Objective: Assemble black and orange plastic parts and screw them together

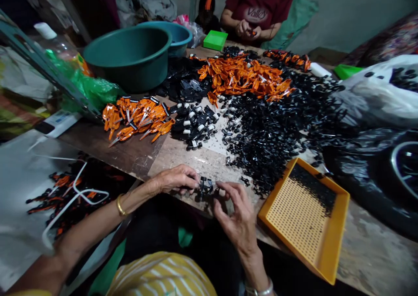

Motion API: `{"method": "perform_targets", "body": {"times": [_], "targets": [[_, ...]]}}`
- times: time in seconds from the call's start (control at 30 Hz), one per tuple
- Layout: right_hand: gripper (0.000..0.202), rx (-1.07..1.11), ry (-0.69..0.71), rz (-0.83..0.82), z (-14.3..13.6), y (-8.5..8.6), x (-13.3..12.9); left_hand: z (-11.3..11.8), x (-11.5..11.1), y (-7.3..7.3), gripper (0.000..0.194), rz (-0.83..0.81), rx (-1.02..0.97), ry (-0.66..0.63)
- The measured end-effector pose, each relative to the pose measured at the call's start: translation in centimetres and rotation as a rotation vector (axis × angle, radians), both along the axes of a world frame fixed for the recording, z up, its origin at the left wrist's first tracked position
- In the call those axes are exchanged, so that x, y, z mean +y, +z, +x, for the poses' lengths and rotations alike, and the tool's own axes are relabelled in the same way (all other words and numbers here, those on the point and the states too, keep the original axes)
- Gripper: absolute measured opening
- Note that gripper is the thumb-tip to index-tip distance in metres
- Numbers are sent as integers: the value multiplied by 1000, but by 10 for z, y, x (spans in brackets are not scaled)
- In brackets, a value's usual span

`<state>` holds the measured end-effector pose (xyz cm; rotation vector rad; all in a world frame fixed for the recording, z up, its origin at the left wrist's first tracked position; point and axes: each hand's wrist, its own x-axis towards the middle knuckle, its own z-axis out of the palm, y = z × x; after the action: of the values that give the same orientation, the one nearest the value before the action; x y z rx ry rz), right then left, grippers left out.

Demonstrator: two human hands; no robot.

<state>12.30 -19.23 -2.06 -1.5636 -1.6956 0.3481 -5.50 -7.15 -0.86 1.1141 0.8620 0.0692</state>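
Here's the left hand pinching a small black part between both hands, over the desk's near edge; the right hand, fingers parted, hovers just beside it, yellow tray to its right, black pieces heaped beyond.

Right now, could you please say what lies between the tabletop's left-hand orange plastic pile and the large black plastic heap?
Head view: between the orange pile and black heap lies a cluster of small black-and-white plastic pieces, then pale tabletop.
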Motion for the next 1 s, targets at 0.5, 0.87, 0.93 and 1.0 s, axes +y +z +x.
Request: {"method": "perform_targets", "body": {"times": [0.5, 0.87, 0.93, 1.0], "targets": [[49, -131, 163, -60, -19, 2, 17, 0, -1, -1, 14, 40, 6, -60], [62, -110, 184, -92, -18, 2, 15, 3, -6, -3, 15, 97, 51, -13], [61, -87, 189, -91, -18, 0, 13, 3, -7, -5, 12, 108, 47, 16], [59, -45, 178, -82, -19, -3, 11, 3, -8, -4, 9, 114, 56, 37]]}}
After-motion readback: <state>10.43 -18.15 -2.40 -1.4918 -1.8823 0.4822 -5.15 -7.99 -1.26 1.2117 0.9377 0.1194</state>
